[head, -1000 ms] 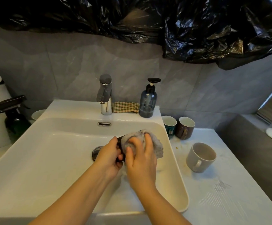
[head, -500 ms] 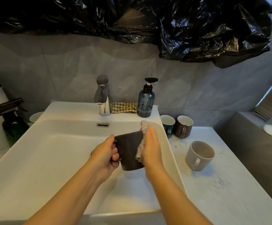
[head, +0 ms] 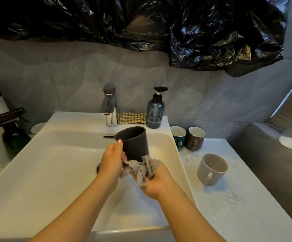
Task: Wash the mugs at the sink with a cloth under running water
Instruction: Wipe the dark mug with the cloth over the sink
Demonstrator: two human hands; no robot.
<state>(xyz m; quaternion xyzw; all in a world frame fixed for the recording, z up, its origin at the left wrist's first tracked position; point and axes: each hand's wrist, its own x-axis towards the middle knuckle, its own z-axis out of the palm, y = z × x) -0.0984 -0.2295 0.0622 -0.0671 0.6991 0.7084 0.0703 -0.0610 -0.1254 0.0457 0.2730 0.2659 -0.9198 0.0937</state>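
Dark mug (head: 133,142): left hand (head: 111,161) is gripping it tilted over sink (head: 54,163), baring its base; right hand (head: 156,182) is clutching bunched cloth (head: 141,169) beneath, likely for wiping.

Sink (head: 72,119) ledge, before you: tap (head: 109,109), folded cloth (head: 132,117), soap bottle (head: 154,113), left to right.
Counter (head: 237,206), your right: two mugs (head: 194,143) behind a third mug (head: 211,169).
Your left: spray bottle (head: 13,135).

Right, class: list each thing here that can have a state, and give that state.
dark mug: held over the sink by the left hand
grey cloth: bunched in the right hand, at the mug's lower end
tap: no stream visible
soap bottle: upright, partly full
grey mug: standing on the counter, mouth up
teal mug: upright beside the brown mug
brown mug: upright
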